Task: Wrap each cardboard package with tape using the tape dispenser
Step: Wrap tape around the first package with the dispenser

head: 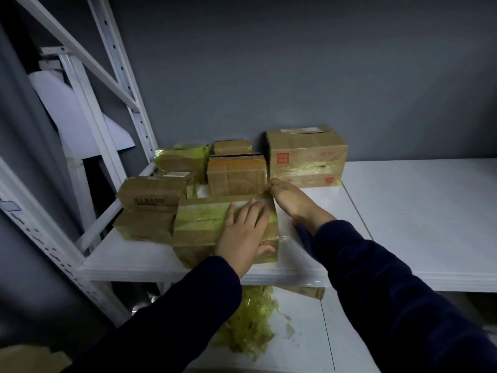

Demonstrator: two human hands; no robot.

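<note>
Seven cardboard packages (306, 157) are sitting on the shelf (403, 211). The left hand (243, 232) is pressing flat-fingered on the nearest package (199, 222), lying lengthwise left-right; the grip of the right hand (293, 203) is unclear.

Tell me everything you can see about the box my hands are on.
The cardboard box lies flat at the front edge of the white shelf, brown, wrapped in glossy yellow-green tape with a clear strip along its far edge. The left hand presses flat on top; the right hand touches its far right corner.

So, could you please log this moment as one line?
step: taping front package | left hand: flat on top | right hand: fingertips at tape, far corner
</note>
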